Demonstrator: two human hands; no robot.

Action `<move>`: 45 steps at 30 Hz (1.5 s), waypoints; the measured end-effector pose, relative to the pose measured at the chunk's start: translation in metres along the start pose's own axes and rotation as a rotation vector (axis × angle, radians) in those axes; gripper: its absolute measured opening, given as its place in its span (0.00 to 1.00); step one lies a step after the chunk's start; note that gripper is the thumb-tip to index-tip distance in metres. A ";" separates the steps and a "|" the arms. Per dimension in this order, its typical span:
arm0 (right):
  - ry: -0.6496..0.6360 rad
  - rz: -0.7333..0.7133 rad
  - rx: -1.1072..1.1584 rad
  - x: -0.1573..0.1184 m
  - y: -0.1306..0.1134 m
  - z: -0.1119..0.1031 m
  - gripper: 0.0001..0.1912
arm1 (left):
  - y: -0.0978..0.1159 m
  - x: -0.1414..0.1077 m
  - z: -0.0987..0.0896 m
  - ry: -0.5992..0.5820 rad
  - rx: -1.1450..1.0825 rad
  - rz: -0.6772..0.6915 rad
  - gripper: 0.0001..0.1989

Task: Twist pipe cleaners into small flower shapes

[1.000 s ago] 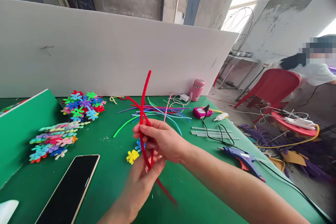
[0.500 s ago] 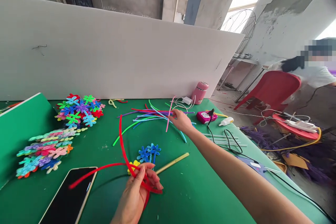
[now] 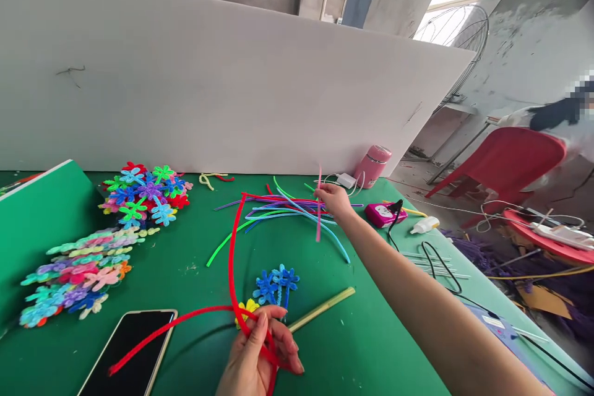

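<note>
Red pipe cleaners (image 3: 231,260) are pinched between the thumb and fingers of my left hand (image 3: 260,346), their long ends curving up and out to the left. My right hand (image 3: 334,200) reaches far across the table and pinches a short pink pipe cleaner (image 3: 318,223), held upright. Beneath it lies a loose spread of pipe cleaners (image 3: 278,213) in blue, purple, green and red. Just beyond my left hand are blue pipe-cleaner flowers (image 3: 277,283) and a yellow one (image 3: 247,309), partly hidden by my fingers. A pale green stick (image 3: 325,308) lies beside them.
At left are a phone (image 3: 130,352), a bunch of flowers (image 3: 148,195), rows of flat flowers (image 3: 78,272) and a green board (image 3: 41,229). A pink bottle (image 3: 374,164), magenta box (image 3: 384,215), glue bottle (image 3: 424,224) and black cable (image 3: 436,266) lie at right. A white panel (image 3: 208,86) stands behind.
The view has shifted, so most things on the table sit farther right. Both hands keep their holds; the pink pipe cleaner now stands more upright.
</note>
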State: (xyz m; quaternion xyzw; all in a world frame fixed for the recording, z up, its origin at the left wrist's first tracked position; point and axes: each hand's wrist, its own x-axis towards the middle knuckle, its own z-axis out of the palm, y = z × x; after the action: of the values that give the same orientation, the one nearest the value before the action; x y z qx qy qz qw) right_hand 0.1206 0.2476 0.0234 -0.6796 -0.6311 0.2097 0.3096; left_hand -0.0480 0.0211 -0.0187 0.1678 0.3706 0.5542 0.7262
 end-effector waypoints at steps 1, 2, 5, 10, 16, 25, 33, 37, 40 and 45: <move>-0.003 -0.043 0.021 -0.001 0.000 -0.006 0.14 | 0.001 -0.001 0.001 0.011 -0.004 0.002 0.16; -0.003 -0.089 0.034 -0.003 -0.001 -0.012 0.15 | 0.002 -0.002 0.002 0.021 -0.007 0.004 0.15; 0.006 -0.217 0.012 -0.008 -0.005 -0.028 0.16 | 0.006 -0.004 0.003 0.041 -0.015 -0.007 0.14; -0.003 -0.374 -0.152 -0.011 -0.016 -0.031 0.14 | 0.009 -0.006 0.004 0.054 -0.034 -0.037 0.14; -0.172 -0.435 -0.391 -0.011 -0.018 -0.003 0.14 | 0.010 -0.006 0.006 0.074 -0.036 -0.048 0.14; -0.260 -0.359 -0.639 -0.015 -0.015 0.029 0.25 | 0.009 -0.004 0.004 0.061 -0.005 -0.065 0.14; -0.290 -0.383 -0.701 -0.032 -0.025 0.035 0.11 | 0.010 -0.005 0.007 0.071 0.012 -0.069 0.14; -0.257 -0.375 -0.647 -0.030 -0.033 0.026 0.12 | 0.010 -0.004 0.007 0.062 0.004 -0.073 0.14; -0.213 -0.380 -0.561 -0.019 -0.045 0.007 0.13 | 0.011 -0.005 0.007 0.050 -0.002 -0.079 0.14; -0.259 -0.409 -0.347 0.009 -0.070 -0.028 0.11 | 0.012 -0.005 0.007 0.066 -0.008 -0.087 0.13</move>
State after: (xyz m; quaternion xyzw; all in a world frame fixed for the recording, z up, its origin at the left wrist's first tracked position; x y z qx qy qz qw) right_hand 0.0897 0.2533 0.0923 -0.5489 -0.8155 0.1167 0.1415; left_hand -0.0512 0.0220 -0.0043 0.1305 0.3990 0.5288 0.7376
